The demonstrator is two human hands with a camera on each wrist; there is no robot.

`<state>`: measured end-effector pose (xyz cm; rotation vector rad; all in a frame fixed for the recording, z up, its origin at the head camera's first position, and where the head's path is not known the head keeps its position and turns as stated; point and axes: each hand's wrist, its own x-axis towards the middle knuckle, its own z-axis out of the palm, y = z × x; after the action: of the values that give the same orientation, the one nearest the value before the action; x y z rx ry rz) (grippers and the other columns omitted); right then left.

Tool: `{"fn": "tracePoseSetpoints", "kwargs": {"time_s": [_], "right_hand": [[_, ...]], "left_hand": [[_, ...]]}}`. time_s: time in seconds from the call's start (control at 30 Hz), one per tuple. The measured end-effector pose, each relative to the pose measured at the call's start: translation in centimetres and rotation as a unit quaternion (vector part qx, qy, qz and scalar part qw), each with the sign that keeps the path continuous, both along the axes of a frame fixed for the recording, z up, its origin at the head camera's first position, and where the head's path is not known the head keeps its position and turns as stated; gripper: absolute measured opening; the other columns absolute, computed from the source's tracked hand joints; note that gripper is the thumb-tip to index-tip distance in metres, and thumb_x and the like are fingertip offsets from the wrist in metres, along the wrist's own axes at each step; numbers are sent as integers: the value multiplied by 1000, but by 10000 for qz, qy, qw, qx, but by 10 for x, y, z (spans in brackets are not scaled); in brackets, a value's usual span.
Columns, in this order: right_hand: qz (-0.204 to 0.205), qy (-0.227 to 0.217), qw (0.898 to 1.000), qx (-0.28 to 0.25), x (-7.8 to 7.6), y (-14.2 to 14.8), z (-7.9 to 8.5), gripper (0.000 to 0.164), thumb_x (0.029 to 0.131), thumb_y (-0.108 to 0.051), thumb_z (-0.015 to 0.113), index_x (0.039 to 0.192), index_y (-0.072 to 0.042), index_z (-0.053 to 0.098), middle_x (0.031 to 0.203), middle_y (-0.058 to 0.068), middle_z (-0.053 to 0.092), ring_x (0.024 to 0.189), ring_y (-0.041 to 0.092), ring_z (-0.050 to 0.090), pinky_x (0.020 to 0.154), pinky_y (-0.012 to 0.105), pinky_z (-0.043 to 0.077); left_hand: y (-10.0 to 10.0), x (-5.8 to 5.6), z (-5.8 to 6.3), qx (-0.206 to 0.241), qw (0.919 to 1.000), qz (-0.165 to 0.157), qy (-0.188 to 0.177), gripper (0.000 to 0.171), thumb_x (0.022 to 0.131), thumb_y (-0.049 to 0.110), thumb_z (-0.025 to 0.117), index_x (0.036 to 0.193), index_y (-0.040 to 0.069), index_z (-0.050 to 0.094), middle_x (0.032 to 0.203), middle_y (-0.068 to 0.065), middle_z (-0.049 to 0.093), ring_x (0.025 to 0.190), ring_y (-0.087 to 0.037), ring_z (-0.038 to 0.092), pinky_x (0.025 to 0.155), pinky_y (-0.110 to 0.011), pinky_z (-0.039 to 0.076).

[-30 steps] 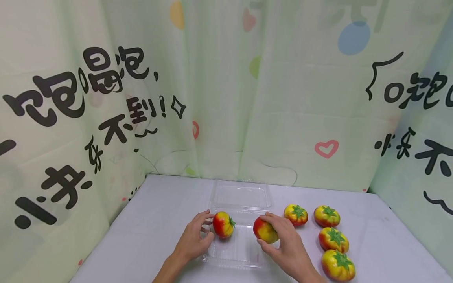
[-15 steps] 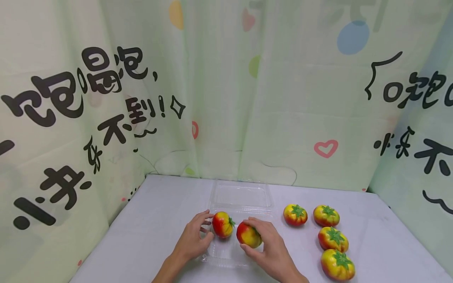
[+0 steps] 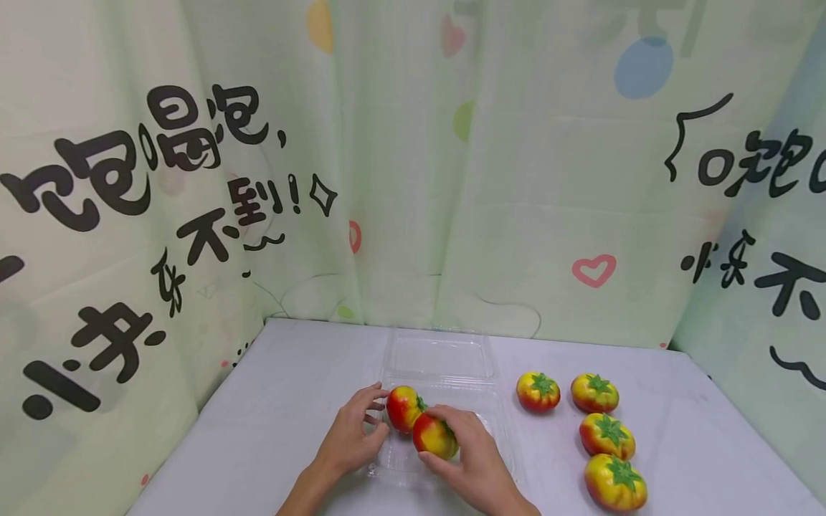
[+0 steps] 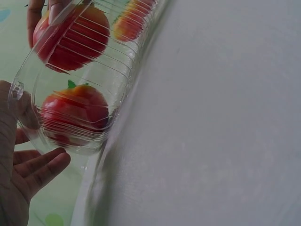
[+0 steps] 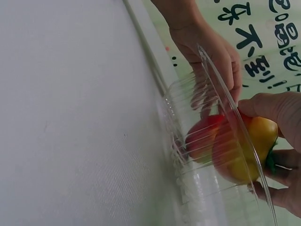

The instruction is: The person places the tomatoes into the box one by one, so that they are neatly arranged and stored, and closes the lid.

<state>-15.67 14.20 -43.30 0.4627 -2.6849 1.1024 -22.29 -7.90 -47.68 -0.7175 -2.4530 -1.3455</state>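
My right hand (image 3: 474,455) grips a red-and-yellow tomato (image 3: 434,436) by its right side, thumb near and fingers over the top. This tomato is over a clear plastic clamshell box (image 3: 493,430) and overlaps a second tomato (image 3: 401,407) in the head view. The second tomato (image 4: 75,113) lies tipped inside the box's left end, its green top pointing up in the left wrist view. Beside the box's left wall, my left hand (image 3: 358,430) has fingers and thumb spread, fingertips right at the rim. Nothing is between its fingers and thumb except the box's edge.
The box's lid (image 3: 442,357) lies folded back toward the curtain (image 3: 516,215). Several more tomatoes stand right of the box, among them one nearest it (image 3: 538,392) and one at the front (image 3: 616,483). All this is on a white table (image 3: 271,401).
My right hand has carried its tomato leftward and slightly nearer across the box, up close to the second tomato. The left hand and the other tomatoes have stayed in place.
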Motion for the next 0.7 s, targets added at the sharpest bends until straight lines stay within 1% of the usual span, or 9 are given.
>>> {"fn": "tracePoseSetpoints", "kwargs": {"time_s": [0.13,0.27,0.4,0.53,0.7], "right_hand": [[64,-46,10000,-37,0,-5,0,54,85,-31,84,131,-14,63,129,0,64,115,23,57,99,53,53],[159,-37,9999,-16,0,-11,-3,54,85,-34,82,131,-14,63,128,2,65,112,22,57,97,50,54],[199,-28,9998,-44,-1,-16,-5,56,86,-37,81,132,-12,62,128,4,66,113,25,60,98,53,53],[208,-172,9995,-155,-2,-21,-7,56,86,-38,81,132,-11,61,128,6,66,114,28,61,99,57,52],[195,-479,9981,-333,-1,-27,-6,56,86,-39,80,131,-12,61,127,8,67,110,27,62,97,56,54]], "left_hand": [[0,0,-1,101,9999,-56,60,45,84,-3,68,128,-1,62,141,-27,56,104,-31,70,81,-24,61],[-1,0,0,66,10000,-67,-6,45,85,-1,68,129,-1,62,142,-26,55,105,-30,70,81,-22,60],[-2,-1,0,33,10000,-76,-25,45,86,1,69,130,-1,61,143,-26,55,105,-28,70,81,-21,59],[-2,-1,-1,112,9998,-145,-52,43,86,-1,67,129,-2,61,143,-27,54,105,-29,70,80,-19,58],[-2,-1,-1,165,9997,-176,-60,43,87,-1,64,129,-2,61,143,-27,54,105,-29,70,81,-19,58]]}}
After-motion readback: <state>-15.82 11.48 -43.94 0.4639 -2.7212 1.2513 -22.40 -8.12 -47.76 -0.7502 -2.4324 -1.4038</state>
